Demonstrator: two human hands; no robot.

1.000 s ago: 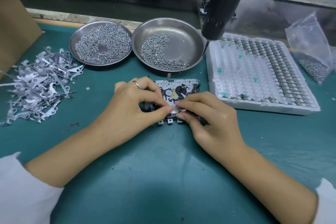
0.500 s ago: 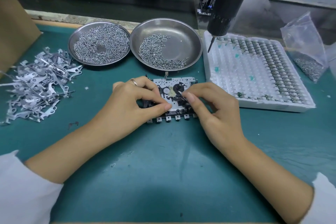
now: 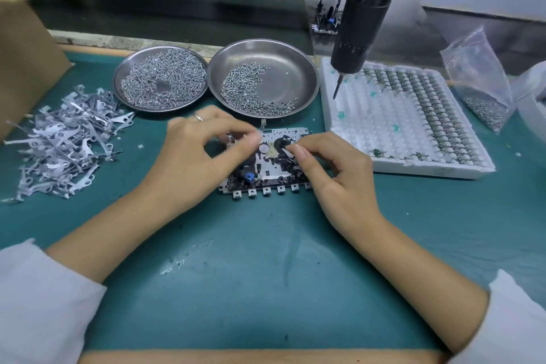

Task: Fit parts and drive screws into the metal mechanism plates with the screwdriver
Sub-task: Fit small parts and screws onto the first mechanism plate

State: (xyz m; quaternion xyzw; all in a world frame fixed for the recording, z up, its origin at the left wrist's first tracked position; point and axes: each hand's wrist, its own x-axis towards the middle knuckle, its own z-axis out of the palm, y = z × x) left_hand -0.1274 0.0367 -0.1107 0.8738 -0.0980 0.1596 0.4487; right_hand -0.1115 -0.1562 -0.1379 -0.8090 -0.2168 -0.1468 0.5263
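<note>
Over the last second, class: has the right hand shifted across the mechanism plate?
Yes. The right hand has moved from the plate's near edge, by the row of tabs, up toward the black wheel on the mechanism plate, nearer the screw dish.

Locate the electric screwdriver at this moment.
In the head view the screwdriver hangs upper right, unheld, tip above the white tray's back left corner, right of the emptier screw dish.

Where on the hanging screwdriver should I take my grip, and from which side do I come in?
Wrap the thick black barrel of the screwdriver, well above the thin bit. It hangs nearly upright over the white tray, tilted slightly, so a grip around its round body suits it. Come in with the right hand from the near side; the steel dish sits close on its left.
</note>
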